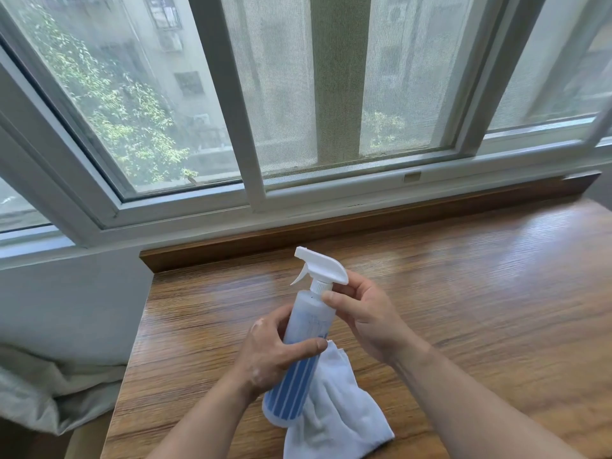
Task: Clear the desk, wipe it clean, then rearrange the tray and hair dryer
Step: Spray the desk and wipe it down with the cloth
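Left hand (275,352): wrapped round the middle of the spray bottle (306,323), thumb lying across its front, fingers curled behind. Firm grip.

Right hand (364,316): at the bottle's neck. Thumb presses on the shoulder just under the white collar; the other fingers curl round behind the trigger head. It also grips the bottle.

Bottle: translucent body, blue stripes on the lower half, white trigger head. Held tilted above the desk (480,293), head toward the far side with the nozzle pointing left, base toward me.

White cloth (341,415): bunched on the desk at the near edge, directly under the bottle's base. Its far end reaches up to my left thumb. I cannot tell whether the base touches it.

Desk: wood grain, glossy, reflecting the light from the window (298,94). A raised wooden ledge (364,220) runs along its far side, against the white window frame. Both forearms reach in over the near edge.

Left of the desk, lower down: pale rumpled bedding (49,385).
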A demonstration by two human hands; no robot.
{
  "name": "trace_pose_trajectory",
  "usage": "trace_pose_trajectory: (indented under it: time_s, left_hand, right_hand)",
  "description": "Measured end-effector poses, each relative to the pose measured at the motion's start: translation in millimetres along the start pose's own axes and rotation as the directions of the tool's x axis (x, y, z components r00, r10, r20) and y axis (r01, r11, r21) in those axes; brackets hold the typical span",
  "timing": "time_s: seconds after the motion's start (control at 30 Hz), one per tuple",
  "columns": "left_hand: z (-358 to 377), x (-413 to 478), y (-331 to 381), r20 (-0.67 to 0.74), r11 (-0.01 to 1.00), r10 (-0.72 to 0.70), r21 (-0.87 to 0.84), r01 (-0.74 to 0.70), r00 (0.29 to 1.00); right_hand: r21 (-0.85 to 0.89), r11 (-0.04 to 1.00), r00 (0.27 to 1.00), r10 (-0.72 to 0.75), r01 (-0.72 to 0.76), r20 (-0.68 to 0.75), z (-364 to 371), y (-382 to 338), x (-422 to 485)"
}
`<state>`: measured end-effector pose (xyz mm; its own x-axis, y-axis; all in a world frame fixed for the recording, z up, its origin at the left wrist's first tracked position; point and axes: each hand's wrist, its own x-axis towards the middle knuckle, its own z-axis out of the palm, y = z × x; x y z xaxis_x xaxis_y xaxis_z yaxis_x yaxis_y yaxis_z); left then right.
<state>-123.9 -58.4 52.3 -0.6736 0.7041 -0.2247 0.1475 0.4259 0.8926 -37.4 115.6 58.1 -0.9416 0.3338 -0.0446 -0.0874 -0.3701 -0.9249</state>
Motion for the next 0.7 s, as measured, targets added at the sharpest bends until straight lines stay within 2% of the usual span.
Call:
trace_pose_trajectory:
  time_s: [0.13,0.4,0.53,0.57,0.6,0.63,0.67,0.7]
  left_hand:
    - [1.4,1.3,1.5,-0.008,0.999,0.009,0.038,-0.009,1.0]
    - [9.8,-2.7,1.0,-0.176,0.99,0.078,0.128,-0.056,0.981]
    - [1.2,-3.7,-2.9,-0.199,0.988,0.082,0.145,-0.054,0.977]
    - [-5.0,-5.8,-4.5,-0.205,0.993,0.063,0.108,-0.041,0.977]
    - [-12.8,-8.9,-6.6,-0.212,0.999,0.036,0.039,-0.028,0.977]
    - [-21.9,-13.0,-10.2,-0.222,0.999,0.008,-0.041,-0.017,0.975]
    - [-31.6,-17.4,-14.9,-0.232,0.993,-0.011,-0.118,-0.016,0.973]
    - [-40.4,-21.3,-20.3,-0.243,0.983,-0.02,-0.183,-0.026,0.97]
  right_hand:
    - [-0.088,0.996,0.995,-0.02,0.011,-0.102,3.9,-1.4,2.4]
    - [-0.185,0.981,0.974,-0.102,0.064,-0.202,14.2,0.4,-0.2]
    - [-0.15,0.988,0.986,-0.044,0.02,-0.162,14.6,3.2,0.4]
    - [-0.215,0.977,0.984,-0.027,-0.012,-0.176,8.7,7.2,-2.9]
    - [-0.368,0.929,0.976,-0.046,-0.037,-0.215,0.6,13.2,-9.7]
    - [-0.581,0.812,0.967,-0.104,-0.054,-0.234,-7.7,22.4,-20.3]
    - [-0.761,0.647,0.968,-0.159,-0.045,-0.192,-13.3,37.3,-34.1]
    - [-0.877,0.481,0.98,-0.176,0.008,-0.088,-15.0,56.2,-50.2]
